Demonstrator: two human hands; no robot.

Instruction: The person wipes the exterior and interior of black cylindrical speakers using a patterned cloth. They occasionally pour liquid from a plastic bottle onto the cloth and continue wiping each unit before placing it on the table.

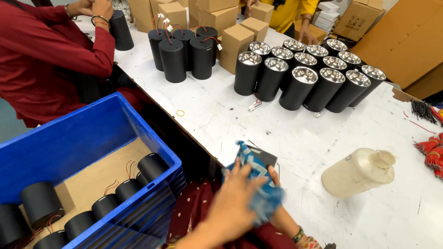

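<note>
Close to the near edge of the white table [295, 143], the person's two hands are busy with one black can-shaped lamp [263, 157]. The left hand [230, 203] is spread over a blue cloth [258, 184] and presses it on the lamp, fingers curled round it. The right hand [276, 177] is mostly hidden under the cloth; only a fingertip shows at the lamp's side, so it seems to hold the lamp from below, but I cannot tell how tight. The lamp looks hard and smooth, so it may slip in bare fingers. It looks light enough for one hand, I think. The cloth is soft and floppy and helps the grip. The best place to hold the lamp is round its straight side, not by the thin wires at its end. To the left a blue crate [92, 138] has more black lamps [124, 189] lying in it on brown card. To the right a pale plastic bottle [357, 171] lies on its side, and red wire bundles [429, 152] sit at the far right edge. Farther off, a group of lamps with shiny silver cups [309, 74] stands open end up. Behind them are lamps with red wires on top [184, 48] and brown boxes [235, 41]. A person in a red sleeve [50, 46] works on the far left, and another in yellow [290, 14] stands at the back.
</note>
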